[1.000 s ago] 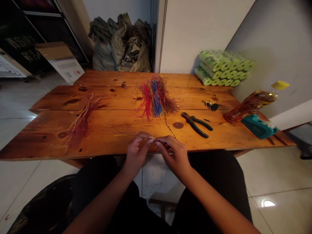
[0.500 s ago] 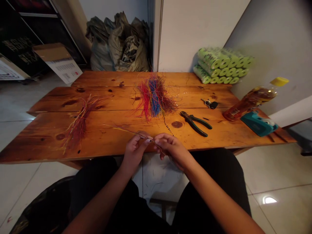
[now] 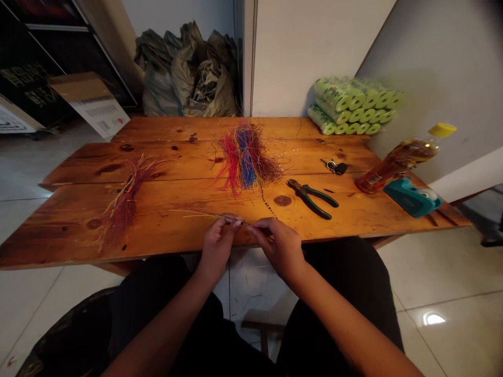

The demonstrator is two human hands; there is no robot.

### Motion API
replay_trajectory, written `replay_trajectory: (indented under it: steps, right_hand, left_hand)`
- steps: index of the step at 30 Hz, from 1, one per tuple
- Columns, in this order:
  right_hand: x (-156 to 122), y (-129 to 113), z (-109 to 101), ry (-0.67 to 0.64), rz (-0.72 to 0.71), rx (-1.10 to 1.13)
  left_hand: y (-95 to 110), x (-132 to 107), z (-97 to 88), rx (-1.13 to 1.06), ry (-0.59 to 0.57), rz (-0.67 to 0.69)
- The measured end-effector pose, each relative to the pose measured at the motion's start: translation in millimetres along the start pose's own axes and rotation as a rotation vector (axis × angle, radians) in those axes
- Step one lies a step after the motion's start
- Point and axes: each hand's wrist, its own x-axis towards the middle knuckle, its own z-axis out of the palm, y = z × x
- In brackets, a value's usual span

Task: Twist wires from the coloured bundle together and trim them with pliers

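My left hand (image 3: 220, 235) pinches a few thin wires (image 3: 196, 213), yellowish and dark, whose loose ends stick out to the left over the table's front edge. Close beside it, my right hand (image 3: 277, 238) is closed in a pinch at the wires' other end; the small gap between the hands shows a short bit of them. Beyond the hands lies a pile of red, blue and brown wires (image 3: 247, 157). A second, smaller bunch of reddish and yellow wires (image 3: 128, 201) rests on the left. A black-and-white striped strand (image 3: 267, 203) runs from the pile toward my right hand.
On the wooden table (image 3: 188, 191), pliers (image 3: 312, 198) lie right of my hands, with keys (image 3: 335, 167) behind. Farther right are a drink bottle (image 3: 396, 162), a teal tape dispenser (image 3: 412, 198) and stacked green rolls (image 3: 356, 107). Sacks (image 3: 192, 73) stand behind.
My right hand has turned, and its fingers have gone from loosely curled to a tighter pinch at the wires' end. The wires' loose ends lie slightly lower. The view has shifted slightly.
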Motion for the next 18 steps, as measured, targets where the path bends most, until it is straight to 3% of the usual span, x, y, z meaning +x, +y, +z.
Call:
replay_trajectory:
  steps: [6, 10, 13, 18]
  right_hand:
    - [1.7, -0.4, -1.7, -0.056, -0.104, -0.088]
    - [6.7, -4.0, -1.4, -0.113, -0.006, 0.022]
    - [12.0, -6.4, -2.7, -0.222, 0.249, 0.403]
    - [13.6, -6.7, -5.9, -0.579, 0.803, 1.378]
  left_hand:
    - [7.1, -0.1, 2.5, 0.001, 0.013, -0.039]
    - [8.3, 0.8, 2.2, -0.014, 0.011, -0.062]
    - [6.9, 1.5, 0.6, -0.037, -0.012, -0.078]
    - [7.2, 2.4, 0.0, -0.120, -0.100, -0.081]
